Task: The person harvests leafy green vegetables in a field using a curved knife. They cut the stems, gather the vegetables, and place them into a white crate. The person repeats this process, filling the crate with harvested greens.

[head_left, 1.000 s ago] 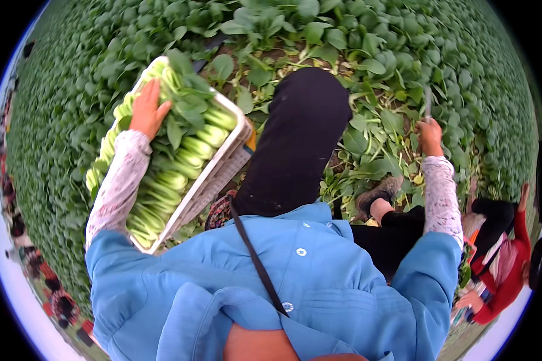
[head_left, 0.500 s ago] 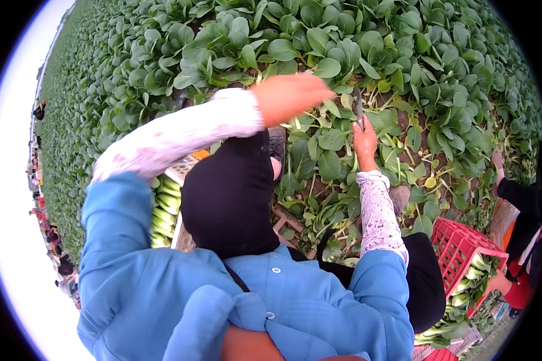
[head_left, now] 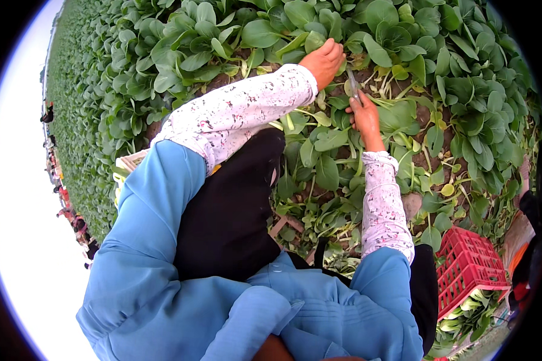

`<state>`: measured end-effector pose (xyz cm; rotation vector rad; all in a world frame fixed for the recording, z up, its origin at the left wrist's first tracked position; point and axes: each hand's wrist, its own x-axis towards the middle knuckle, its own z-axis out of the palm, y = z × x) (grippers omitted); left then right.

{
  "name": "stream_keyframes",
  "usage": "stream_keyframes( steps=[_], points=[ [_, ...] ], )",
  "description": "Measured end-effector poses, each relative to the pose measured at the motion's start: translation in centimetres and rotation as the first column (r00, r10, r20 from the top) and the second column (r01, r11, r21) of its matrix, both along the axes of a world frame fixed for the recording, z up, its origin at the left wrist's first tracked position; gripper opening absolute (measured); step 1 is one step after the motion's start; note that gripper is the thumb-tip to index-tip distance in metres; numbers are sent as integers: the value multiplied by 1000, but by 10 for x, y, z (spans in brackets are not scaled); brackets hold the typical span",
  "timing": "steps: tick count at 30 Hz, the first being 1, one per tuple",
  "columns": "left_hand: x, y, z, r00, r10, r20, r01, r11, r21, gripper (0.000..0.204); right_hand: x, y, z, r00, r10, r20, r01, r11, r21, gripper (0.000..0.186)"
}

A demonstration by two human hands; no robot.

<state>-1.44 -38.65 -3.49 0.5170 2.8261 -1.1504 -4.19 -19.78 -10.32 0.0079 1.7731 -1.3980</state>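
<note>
My left hand (head_left: 324, 62) is closed at the near edge of the standing bok choy, its fingers curled round a bok choy plant (head_left: 314, 41); the stem is hidden behind the fingers. My right hand (head_left: 365, 121) grips a knife (head_left: 352, 82) by its handle. The narrow blade points away from me, just right of my left hand and low over the soil. Cut leaves (head_left: 328, 171) and yellowed stalks lie on the ground below both hands.
A red plastic crate (head_left: 470, 265) with bok choy beside it stands at the lower right, near another person partly in view. A pale crate (head_left: 131, 161) shows past my left arm. Standing bok choy (head_left: 391, 30) spreads ahead. Further people are far off left.
My left hand has swung forward and right to the standing plants and closed on one. My right hand has moved slightly forward with the knife.
</note>
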Motion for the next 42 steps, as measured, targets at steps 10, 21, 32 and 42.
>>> stream_keyframes(
  steps=[10, 21, 32, 42],
  points=[
    [-32, -9, -21, 995, -7, 97, 5, 1000, 23, 24, -21, -25, -5, 989, 145, -37, -142, 986, 90, 42],
    [19, -39, -13, 992, -42, -115, 81, 926, 368, 28, 41, 9, -14, 828, 291, -479, -177, 947, 269, 42],
    [40, 11, 61, 998, 47, 35, -58, 740, 670, 29, 12, -20, -17, 757, 47, -651, -74, 997, -15, 37],
    [12, -50, 6, 955, 188, 229, -264, 891, 369, 21, -7, -61, -41, 806, 275, -524, -227, 962, 155, 40]
  ],
)
